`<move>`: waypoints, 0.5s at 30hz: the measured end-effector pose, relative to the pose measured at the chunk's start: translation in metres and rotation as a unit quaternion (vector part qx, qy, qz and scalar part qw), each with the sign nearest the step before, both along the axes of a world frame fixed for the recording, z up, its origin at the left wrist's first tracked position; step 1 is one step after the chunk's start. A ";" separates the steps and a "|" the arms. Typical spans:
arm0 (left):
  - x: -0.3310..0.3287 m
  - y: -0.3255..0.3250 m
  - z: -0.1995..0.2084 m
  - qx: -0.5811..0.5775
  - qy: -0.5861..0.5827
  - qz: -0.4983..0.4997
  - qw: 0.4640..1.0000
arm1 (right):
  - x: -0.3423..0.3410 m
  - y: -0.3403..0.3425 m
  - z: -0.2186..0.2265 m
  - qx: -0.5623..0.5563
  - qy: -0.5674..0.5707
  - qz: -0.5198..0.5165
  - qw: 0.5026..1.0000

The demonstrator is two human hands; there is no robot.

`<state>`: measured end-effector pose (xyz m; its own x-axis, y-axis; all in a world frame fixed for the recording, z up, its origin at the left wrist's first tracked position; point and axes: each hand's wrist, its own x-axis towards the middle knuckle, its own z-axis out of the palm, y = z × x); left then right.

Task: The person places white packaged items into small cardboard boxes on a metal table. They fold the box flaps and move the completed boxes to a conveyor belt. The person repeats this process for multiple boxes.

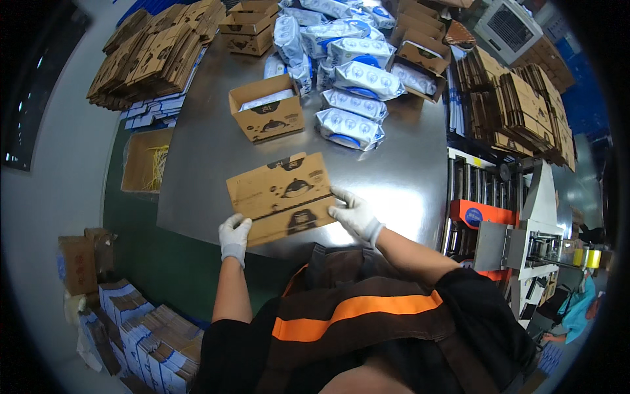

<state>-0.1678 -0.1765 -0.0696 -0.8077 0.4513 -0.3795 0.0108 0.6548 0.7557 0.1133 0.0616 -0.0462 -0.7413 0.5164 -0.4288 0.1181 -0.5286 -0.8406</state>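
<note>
Both my hands wear white gloves. Between them is a folded-flat brown cardboard carton [281, 190] with dark printing, held over the near edge of the metal table. My left hand [233, 238] grips its lower left corner, and my right hand [356, 214] pinches its right edge. Just beyond stands an opened-up carton [269, 125] with a white wipes pack [268, 100] inside. To its right, white-and-blue wipes packs [349, 129] lie in a row that runs back into a larger pile [335, 33].
More open cartons stand at the back left [247, 41] and back right [426, 58]. Stacked flat cartons flank the table, left [154, 56] and right [518, 105]. A roller conveyor with an orange-and-white machine [482, 213] adjoins the right side. A box of yellow straps [141, 161] sits at left.
</note>
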 end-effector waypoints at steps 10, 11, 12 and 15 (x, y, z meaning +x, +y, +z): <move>0.002 0.047 -0.023 -0.154 -0.002 0.090 0.984 | -0.025 -0.022 -0.045 -0.052 -0.146 0.201 0.967; -0.005 0.041 -0.017 -0.169 -0.007 0.099 0.981 | -0.033 -0.020 -0.064 -0.064 -0.167 0.172 0.969; -0.001 0.042 -0.007 -0.184 -0.020 0.107 0.977 | -0.037 -0.016 -0.065 0.024 -0.240 0.138 0.961; 0.003 0.041 0.029 -0.312 0.028 0.082 0.946 | -0.040 -0.020 -0.101 0.046 -0.176 0.146 0.972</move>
